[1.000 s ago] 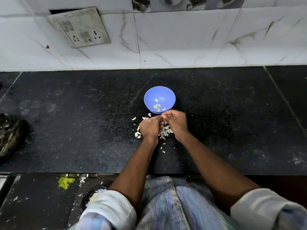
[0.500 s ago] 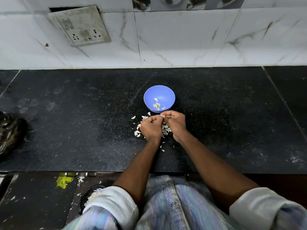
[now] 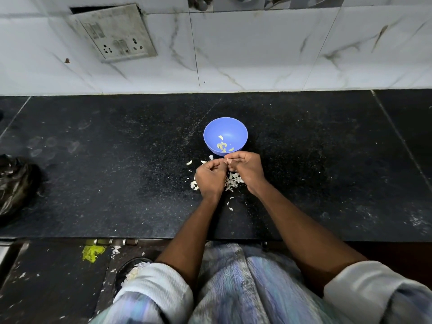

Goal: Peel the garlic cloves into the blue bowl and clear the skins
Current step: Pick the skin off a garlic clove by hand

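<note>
A blue bowl stands on the black counter and holds several peeled garlic cloves. Just in front of it my left hand and my right hand meet, fingers curled. Together they pinch a small garlic clove between the fingertips; most of it is hidden. Loose white garlic skins lie on the counter under and around both hands.
A crumpled dark plastic bag lies at the counter's left edge. A white tiled wall with a socket plate rises behind. Below the counter edge, a dark bin with skins in it stands on the floor.
Both hands stay together in front of the bowl, with small finger movements on the clove. The bowl and the skins have not moved.
</note>
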Tool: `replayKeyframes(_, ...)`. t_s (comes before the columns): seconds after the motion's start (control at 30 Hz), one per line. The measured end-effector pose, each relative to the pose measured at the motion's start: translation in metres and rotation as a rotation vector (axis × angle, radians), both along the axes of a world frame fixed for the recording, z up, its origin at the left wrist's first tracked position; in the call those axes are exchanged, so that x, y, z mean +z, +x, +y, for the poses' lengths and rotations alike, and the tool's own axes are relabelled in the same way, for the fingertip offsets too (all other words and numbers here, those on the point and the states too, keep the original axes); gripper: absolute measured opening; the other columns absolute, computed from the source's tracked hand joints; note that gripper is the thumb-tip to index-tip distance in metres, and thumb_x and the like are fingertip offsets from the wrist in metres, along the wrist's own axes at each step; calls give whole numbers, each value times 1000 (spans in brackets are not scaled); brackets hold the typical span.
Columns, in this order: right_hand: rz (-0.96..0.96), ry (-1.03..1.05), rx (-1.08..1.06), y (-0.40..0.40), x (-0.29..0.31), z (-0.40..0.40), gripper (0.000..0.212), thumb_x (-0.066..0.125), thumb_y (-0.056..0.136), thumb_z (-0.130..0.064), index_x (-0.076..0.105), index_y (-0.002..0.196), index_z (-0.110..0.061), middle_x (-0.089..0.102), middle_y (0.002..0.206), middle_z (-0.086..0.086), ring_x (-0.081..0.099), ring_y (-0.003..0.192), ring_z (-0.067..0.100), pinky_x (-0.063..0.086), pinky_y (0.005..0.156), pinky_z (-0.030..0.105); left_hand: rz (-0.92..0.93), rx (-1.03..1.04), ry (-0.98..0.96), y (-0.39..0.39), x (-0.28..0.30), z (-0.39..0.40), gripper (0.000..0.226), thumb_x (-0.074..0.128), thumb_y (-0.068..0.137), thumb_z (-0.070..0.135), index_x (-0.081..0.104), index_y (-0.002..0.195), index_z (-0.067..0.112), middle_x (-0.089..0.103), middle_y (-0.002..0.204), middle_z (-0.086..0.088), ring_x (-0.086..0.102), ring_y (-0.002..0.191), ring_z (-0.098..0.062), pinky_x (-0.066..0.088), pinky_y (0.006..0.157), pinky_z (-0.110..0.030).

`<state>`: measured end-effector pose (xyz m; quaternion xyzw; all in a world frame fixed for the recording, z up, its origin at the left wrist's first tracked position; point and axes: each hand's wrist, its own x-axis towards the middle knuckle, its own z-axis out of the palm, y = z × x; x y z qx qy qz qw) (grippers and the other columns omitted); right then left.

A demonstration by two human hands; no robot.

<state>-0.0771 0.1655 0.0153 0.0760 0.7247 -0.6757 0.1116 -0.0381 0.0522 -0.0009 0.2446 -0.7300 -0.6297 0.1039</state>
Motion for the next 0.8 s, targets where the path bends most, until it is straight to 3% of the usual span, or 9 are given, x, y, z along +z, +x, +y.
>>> replayKeyframes(0.17,-48,-30,-25,-1,2,5,13,74,88,3,77,98,-5,78,84,12,70,67,11,57,66,22,45,-70,-90,3,0,-3,6,80,90,17,84,91,21,78,75,9,76,72,-16,63,71,-33)
replayKeyframes(0.37,-113,-102,44,-2,3,12,17,76,88,-2,76,105,-1,78,91,19,74,79,21,60,76,31,109,-69,-244,4,-2,-6,6,80,90,16,83,90,22,76,79,13,73,71,-7,62,70,-36)
replayKeyframes(0.5,-102,-69,79,-1,6,15,15,77,86,-1,76,101,1,77,93,21,70,76,20,60,75,29,64,-74,-339,3,-3,-8,11,73,90,18,79,89,27,75,85,12,70,75,-6,61,72,-37)
replayKeyframes(0.67,-8,46,93,-1,1,18,8,73,90,3,75,97,2,76,84,19,70,68,16,58,67,25,13,-107,-122,1,-3,-7,9,75,91,17,82,90,23,79,81,10,75,74,-9,64,77,-41)
replayKeyframes(0.8,58,95,94,0,2,18,7,72,90,4,75,95,1,75,81,17,68,66,13,57,63,22,46,-149,-65,2,-3,-9,3,83,90,23,83,93,21,80,84,8,77,76,-15,65,79,-44)
